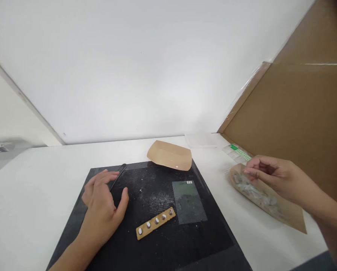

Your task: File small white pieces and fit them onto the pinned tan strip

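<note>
On the white table (44, 180), a black mat (157, 248) carried a brown strip (155, 223) near its front edge, the left hand (102, 205) lying flat and empty, the right hand's (272, 175) fingers pinched inside a brown bag (270, 205) at the right edge, best drawn out slowly.

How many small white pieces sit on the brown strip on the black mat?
5, in a row along the brown strip on the black mat, right of the left hand. None looks hidden.
</note>
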`<action>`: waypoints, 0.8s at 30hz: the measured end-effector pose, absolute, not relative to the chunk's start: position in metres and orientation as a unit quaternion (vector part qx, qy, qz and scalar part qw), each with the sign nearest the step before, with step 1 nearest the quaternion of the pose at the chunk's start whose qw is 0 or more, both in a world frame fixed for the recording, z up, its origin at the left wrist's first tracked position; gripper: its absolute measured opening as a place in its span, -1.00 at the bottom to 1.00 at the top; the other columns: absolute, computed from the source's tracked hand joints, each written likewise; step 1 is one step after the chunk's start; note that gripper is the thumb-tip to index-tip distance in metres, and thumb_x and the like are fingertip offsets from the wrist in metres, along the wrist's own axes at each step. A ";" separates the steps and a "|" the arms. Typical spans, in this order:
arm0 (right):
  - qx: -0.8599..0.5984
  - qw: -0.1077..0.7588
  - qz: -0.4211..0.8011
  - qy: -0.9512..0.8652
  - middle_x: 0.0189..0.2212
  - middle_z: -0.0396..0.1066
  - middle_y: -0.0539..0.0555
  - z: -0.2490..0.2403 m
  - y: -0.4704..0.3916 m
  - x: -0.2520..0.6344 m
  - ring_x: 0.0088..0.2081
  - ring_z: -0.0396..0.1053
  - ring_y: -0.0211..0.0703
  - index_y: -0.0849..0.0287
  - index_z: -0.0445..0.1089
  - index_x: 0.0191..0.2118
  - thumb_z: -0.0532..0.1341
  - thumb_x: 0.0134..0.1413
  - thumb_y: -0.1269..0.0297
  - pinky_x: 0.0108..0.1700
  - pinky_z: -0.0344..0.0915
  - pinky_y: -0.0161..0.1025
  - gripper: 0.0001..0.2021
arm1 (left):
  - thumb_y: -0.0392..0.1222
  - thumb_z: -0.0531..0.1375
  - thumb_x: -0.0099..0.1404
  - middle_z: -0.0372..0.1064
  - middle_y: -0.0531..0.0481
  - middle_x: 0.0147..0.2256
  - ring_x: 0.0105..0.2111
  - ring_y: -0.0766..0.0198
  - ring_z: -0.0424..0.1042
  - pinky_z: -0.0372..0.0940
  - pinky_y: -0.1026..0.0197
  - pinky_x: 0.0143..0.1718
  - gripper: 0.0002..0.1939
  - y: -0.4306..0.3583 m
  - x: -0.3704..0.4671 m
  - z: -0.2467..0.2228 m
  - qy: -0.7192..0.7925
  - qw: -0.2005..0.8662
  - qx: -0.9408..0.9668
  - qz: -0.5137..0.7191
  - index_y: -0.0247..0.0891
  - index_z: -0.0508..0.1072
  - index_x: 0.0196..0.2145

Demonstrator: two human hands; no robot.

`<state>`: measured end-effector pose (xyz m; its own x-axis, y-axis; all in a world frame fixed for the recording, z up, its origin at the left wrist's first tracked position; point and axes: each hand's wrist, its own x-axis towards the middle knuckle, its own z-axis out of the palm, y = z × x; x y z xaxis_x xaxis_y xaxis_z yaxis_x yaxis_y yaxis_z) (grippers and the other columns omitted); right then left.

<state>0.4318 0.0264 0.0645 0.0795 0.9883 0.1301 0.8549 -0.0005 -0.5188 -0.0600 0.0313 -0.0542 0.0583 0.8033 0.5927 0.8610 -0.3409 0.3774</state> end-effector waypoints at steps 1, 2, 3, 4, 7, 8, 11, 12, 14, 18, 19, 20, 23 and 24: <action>-0.665 0.259 0.202 -0.671 -0.45 0.57 0.08 0.064 0.027 0.422 -0.38 0.51 -0.09 0.09 0.55 -0.32 0.33 0.16 -0.27 -0.32 0.42 -0.25 -0.53 | -0.07 0.15 0.46 0.35 -0.25 0.11 0.27 -0.17 0.27 0.20 -0.29 0.30 -0.68 0.031 -0.058 -0.051 -0.563 0.034 -0.739 -0.369 -0.18 0.26 0.10; -0.645 0.285 0.242 -0.666 -0.37 0.62 0.11 0.064 0.028 0.411 -0.30 0.57 -0.03 0.09 0.57 -0.29 0.39 0.12 -0.24 -0.25 0.47 -0.22 -0.56 | -0.09 0.14 0.47 0.33 -0.23 0.12 0.27 -0.16 0.27 0.23 -0.28 0.28 -0.72 0.031 -0.057 -0.046 -0.553 0.029 -0.754 -0.353 -0.16 0.29 0.08; -0.632 0.307 0.269 -0.658 -0.29 0.65 0.14 0.063 0.029 0.399 -0.22 0.61 0.02 0.09 0.59 -0.25 0.41 0.12 -0.22 -0.18 0.52 -0.18 -0.58 | -0.11 0.14 0.47 0.32 -0.21 0.14 0.27 -0.15 0.26 0.24 -0.27 0.26 -0.77 0.031 -0.055 -0.040 -0.546 0.027 -0.770 -0.330 -0.13 0.33 0.05; -0.613 0.332 0.280 -0.660 -0.28 0.66 0.16 0.062 0.031 0.387 -0.22 0.63 0.04 0.08 0.60 -0.25 0.43 0.11 -0.20 -0.18 0.55 -0.16 -0.59 | -0.12 0.14 0.47 0.32 -0.19 0.15 0.27 -0.16 0.24 0.25 -0.28 0.24 -0.81 0.031 -0.053 -0.034 -0.541 0.031 -0.783 -0.306 -0.11 0.37 0.01; -0.535 0.393 0.309 -0.681 -0.27 0.67 0.13 0.060 0.037 0.350 -0.23 0.65 0.03 0.07 0.62 -0.19 0.45 0.13 -0.09 -0.13 0.61 -0.10 -0.67 | -0.17 0.12 0.48 0.35 -0.19 0.10 0.18 -0.17 0.30 0.29 -0.30 0.14 -0.82 0.040 -0.042 -0.012 -0.507 0.058 -0.826 -0.237 -0.13 0.44 -0.01; -0.521 0.396 0.326 -0.682 -0.27 0.68 0.12 0.059 0.040 0.339 -0.22 0.66 0.03 0.06 0.61 -0.18 0.45 0.15 -0.07 -0.11 0.62 -0.08 -0.69 | -0.20 0.09 0.50 0.35 -0.22 0.09 0.14 -0.14 0.33 0.31 -0.26 0.10 -0.80 0.045 -0.038 -0.006 -0.482 0.061 -0.849 -0.208 -0.17 0.45 0.00; -0.475 0.428 0.374 -0.672 -0.29 0.69 0.10 0.050 0.048 0.313 -0.23 0.68 0.01 0.07 0.61 -0.18 0.48 0.13 -0.01 -0.09 0.64 -0.07 -0.71 | -0.23 0.08 0.51 0.35 -0.19 0.12 0.14 -0.02 0.34 0.36 -0.08 0.13 -0.72 0.066 -0.021 0.008 -0.420 0.054 -0.891 -0.163 -0.18 0.44 0.11; -0.462 0.439 0.392 -0.663 -0.29 0.69 0.10 0.046 0.051 0.308 -0.23 0.68 0.02 0.07 0.60 -0.18 0.49 0.12 -0.02 -0.10 0.64 -0.06 -0.70 | -0.23 0.10 0.51 0.35 -0.17 0.14 0.14 -0.01 0.35 0.37 -0.06 0.13 -0.69 0.073 -0.015 0.009 -0.402 0.054 -0.902 -0.147 -0.17 0.44 0.15; -0.449 0.457 0.416 -0.645 -0.30 0.69 0.10 0.037 0.054 0.303 -0.23 0.68 0.01 0.09 0.60 -0.20 0.50 0.10 -0.03 -0.11 0.63 -0.07 -0.69 | -0.20 0.14 0.51 0.39 -0.17 0.12 0.07 0.00 0.40 0.40 -0.06 0.11 -0.67 0.086 -0.002 0.009 -0.376 0.058 -0.917 -0.120 -0.18 0.44 0.18; -0.461 0.457 0.412 -0.639 -0.42 0.66 0.07 0.022 0.056 0.308 -0.39 0.62 -0.10 0.13 0.56 -0.33 0.52 0.08 -0.01 -0.29 0.56 -0.20 -0.68 | -0.28 0.10 0.53 0.45 -0.21 0.03 0.04 -0.01 0.43 0.46 -0.03 0.01 -0.73 0.099 0.022 -0.001 -0.367 0.080 -0.922 -0.090 -0.25 0.51 0.09; -0.461 0.458 0.414 -0.637 -0.43 0.65 0.07 0.019 0.056 0.310 -0.42 0.61 -0.13 0.14 0.55 -0.34 0.51 0.10 0.00 -0.31 0.53 -0.22 -0.69 | -0.29 0.10 0.54 0.46 -0.21 0.01 0.04 -0.02 0.44 0.48 -0.02 0.00 -0.74 0.101 0.026 -0.005 -0.371 0.086 -0.921 -0.084 -0.26 0.52 0.06; -0.458 0.462 0.418 -0.634 -0.43 0.65 0.07 0.017 0.057 0.312 -0.44 0.59 -0.15 0.14 0.54 -0.35 0.50 0.12 0.02 -0.32 0.52 -0.24 -0.69 | -0.28 0.11 0.54 0.47 -0.21 0.01 0.04 -0.01 0.46 0.49 -0.03 -0.01 -0.76 0.103 0.029 -0.009 -0.377 0.092 -0.918 -0.080 -0.28 0.52 0.05; -0.442 0.481 0.428 -0.625 -0.37 0.65 0.08 0.014 0.057 0.315 -0.42 0.59 -0.18 0.15 0.53 -0.33 0.49 0.15 0.03 -0.31 0.51 -0.26 -0.71 | -0.13 0.22 0.54 0.46 -0.19 0.10 0.03 0.05 0.51 0.50 -0.06 0.03 -0.71 0.109 0.035 -0.019 -0.400 0.103 -0.908 -0.068 -0.26 0.49 0.13; -0.438 0.487 0.426 -0.624 -0.34 0.65 0.09 0.013 0.058 0.315 -0.40 0.60 -0.19 0.15 0.53 -0.33 0.48 0.16 0.03 -0.29 0.51 -0.26 -0.71 | -0.08 0.25 0.52 0.44 -0.18 0.13 0.03 0.06 0.52 0.50 -0.08 0.04 -0.67 0.111 0.036 -0.021 -0.406 0.104 -0.906 -0.064 -0.25 0.47 0.16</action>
